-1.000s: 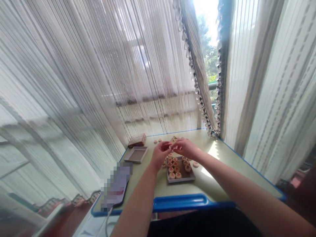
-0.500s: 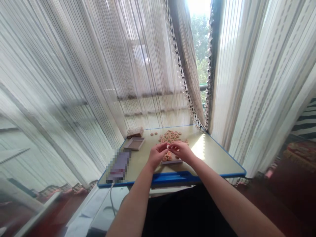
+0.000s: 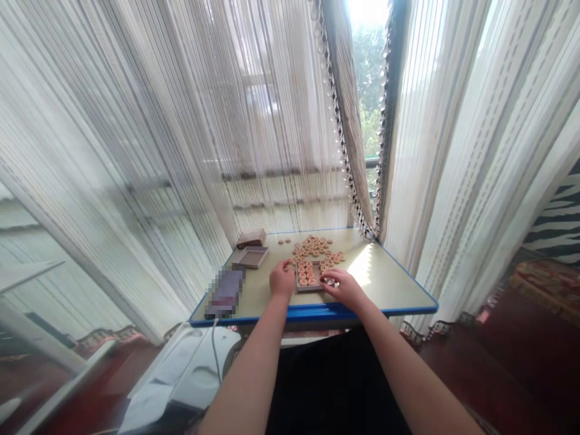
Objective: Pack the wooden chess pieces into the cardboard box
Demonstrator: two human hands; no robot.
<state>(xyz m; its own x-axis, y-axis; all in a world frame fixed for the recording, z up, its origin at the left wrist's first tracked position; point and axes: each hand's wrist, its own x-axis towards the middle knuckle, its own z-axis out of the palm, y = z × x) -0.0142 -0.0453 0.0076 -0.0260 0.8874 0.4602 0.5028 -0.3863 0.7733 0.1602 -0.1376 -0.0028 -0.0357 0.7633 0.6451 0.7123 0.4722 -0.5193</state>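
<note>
A shallow box (image 3: 310, 289) stands near the table's front edge, with round wooden Chinese chess pieces (image 3: 303, 281) in rows along its left side and more at its right. Just left of the box is my left hand (image 3: 281, 280), its fingers partly bent and apart beside loose pieces; nothing shows clearly in its grasp. My right hand (image 3: 343, 286) is at the box's right end, thumb and fingers closed around a pale round chess piece (image 3: 330, 282), partly hidden by the fingers. Behind the box lies a loose pile of chess pieces (image 3: 313, 246).
An open, shallow tray-like lid (image 3: 254, 257) lies at the left, with a brown box-like object (image 3: 251, 237) behind it. A blurred-out flat device (image 3: 225, 293) with a cable lies at the table's left edge. Two pieces (image 3: 284, 241) sit apart. Curtains (image 3: 281, 151) hang beyond the table (image 3: 394, 284).
My hands have moved apart from above the box, the left to its left side and the right to its right end. The rows of pieces inside now show.
</note>
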